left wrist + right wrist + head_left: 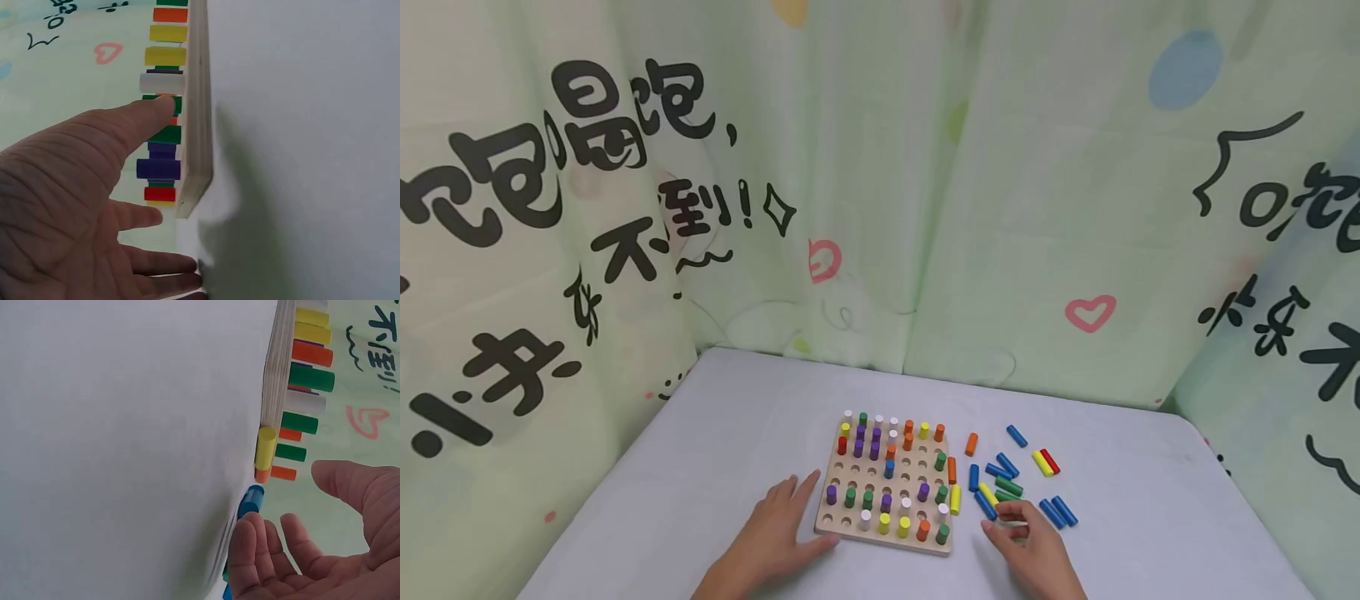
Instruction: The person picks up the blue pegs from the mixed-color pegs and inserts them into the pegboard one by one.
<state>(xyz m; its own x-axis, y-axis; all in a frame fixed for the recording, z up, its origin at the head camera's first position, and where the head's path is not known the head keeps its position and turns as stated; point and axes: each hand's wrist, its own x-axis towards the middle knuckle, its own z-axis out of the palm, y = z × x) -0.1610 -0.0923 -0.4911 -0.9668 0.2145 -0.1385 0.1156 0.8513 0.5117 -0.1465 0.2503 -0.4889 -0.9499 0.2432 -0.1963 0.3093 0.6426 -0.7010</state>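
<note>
A wooden pegboard (pixel 850 527) stands on the table with coloured pegs upright in many of its holes. My left hand (pixel 775 527) is at its front left corner, fingers spread and holding nothing. In the left wrist view the thumb (pixel 140 119) lies across the side of the board near a green peg (pixel 165 134). To the right of the board my right hand (pixel 1033 543) is over the table, thumb and fingers apart with nothing between them. Its fingertips are close to a loose blue peg (pixel 985 506) and a yellow peg (pixel 989 495).
Loose pegs lie right of the board, among them green pegs (pixel 1008 486), blue pegs (pixel 1064 511), a red peg (pixel 1050 461) and an orange peg (pixel 972 444). Another yellow peg (pixel 955 500) lies against the board's right edge. A printed curtain (pixel 880 208) hangs behind the table.
</note>
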